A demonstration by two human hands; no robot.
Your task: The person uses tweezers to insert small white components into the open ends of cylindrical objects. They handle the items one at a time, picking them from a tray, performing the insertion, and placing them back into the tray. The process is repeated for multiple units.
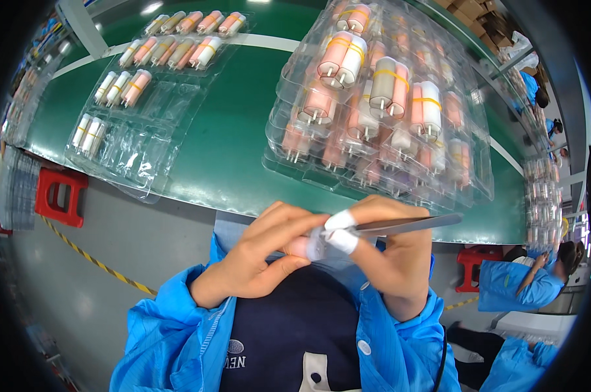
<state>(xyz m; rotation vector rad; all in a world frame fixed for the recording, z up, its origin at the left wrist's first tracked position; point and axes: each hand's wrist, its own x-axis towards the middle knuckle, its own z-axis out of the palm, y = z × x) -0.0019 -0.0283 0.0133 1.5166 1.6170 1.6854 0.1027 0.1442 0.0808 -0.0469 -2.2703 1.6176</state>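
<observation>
In front of my chest, my left hand (256,251) is closed around a small pink tube with a clear end (317,245); most of its body is hidden by my fingers. My right hand (392,261), with white wraps on the thumb and a fingertip, pinches a pair of metal tweezers (413,225). The broad end of the tweezers points right, while the other end is at the tube's clear end. Blur hides whether the tips touch it. Beyond my hands, stacked clear trays (295,171) carry pink, white and grey tubes in pairs, bound by yellow bands (428,100).
On the green table (230,130), another clear plastic tray (155,134) at the left bears banded tubes in its far and left pockets. Red stools (61,196) stand below the table's edge on both sides. A co-worker in a blue sleeve (518,284) sits at the right.
</observation>
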